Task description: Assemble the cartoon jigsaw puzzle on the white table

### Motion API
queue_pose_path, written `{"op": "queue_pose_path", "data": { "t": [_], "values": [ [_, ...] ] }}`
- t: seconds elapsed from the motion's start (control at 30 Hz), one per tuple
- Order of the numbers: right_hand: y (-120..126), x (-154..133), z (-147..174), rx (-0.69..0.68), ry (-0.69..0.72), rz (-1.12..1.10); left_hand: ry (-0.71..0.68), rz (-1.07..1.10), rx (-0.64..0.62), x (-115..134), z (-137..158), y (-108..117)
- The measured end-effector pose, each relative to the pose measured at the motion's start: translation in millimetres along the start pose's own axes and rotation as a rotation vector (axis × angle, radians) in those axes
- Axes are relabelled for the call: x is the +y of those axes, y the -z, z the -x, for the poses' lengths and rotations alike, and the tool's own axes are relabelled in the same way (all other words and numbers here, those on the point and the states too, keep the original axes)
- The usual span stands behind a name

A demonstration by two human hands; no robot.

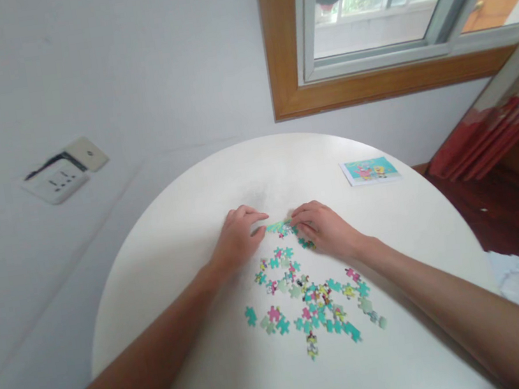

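A short strip of joined jigsaw puzzle pieces [277, 227], mostly green and teal, lies on the white table between my two hands. My left hand [239, 239] rests at its left end, with thumb and forefinger apart and nothing between them. At the right end, the fingers of my right hand [323, 227] are bent and closed on a puzzle piece, which they largely cover. A few teal pieces [306, 243] show just under that hand. Nearer to me, many loose puzzle pieces [311, 306] in teal, pink, yellow and pale green are scattered, some overlapping.
A small picture card [371, 170] with cartoon figures lies at the table's back right. The round white table [184, 205] stands against a wall with a socket [64, 177]. A wood-framed window [291, 96] and a red-and-white curtain [487, 130] are to the right.
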State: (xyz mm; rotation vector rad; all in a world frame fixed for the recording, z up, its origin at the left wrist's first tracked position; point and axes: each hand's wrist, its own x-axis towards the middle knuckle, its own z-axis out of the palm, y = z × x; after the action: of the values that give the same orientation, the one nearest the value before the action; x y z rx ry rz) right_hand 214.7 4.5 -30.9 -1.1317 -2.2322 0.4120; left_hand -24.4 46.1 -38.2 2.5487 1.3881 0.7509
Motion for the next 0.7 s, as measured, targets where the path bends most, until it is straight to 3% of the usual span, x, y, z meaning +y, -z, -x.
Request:
{"op": "queue_pose_path", "data": {
  "t": [0.27, 0.37, 0.57, 0.7],
  "values": [
    [3.1, -21.9, 5.2, -0.114, 0.035, 0.13, 0.225, 0.057, -0.152, -5.8, -0.7, 20.7],
    [1.6, -33.2, 11.1, -0.178, 0.02, 0.21, 0.263, 0.054, -0.138, -1.3, -0.9, 21.2],
    [2.8, -44.0, 18.2, -0.315, -0.024, 0.291, 0.23, 0.041, -0.063, 4.0, -1.3, 12.9],
    [4.2, -42.5, 18.8, -0.363, -0.041, 0.292, 0.113, 0.095, -0.074, 5.4, -0.6, 13.6]
  ]
}}
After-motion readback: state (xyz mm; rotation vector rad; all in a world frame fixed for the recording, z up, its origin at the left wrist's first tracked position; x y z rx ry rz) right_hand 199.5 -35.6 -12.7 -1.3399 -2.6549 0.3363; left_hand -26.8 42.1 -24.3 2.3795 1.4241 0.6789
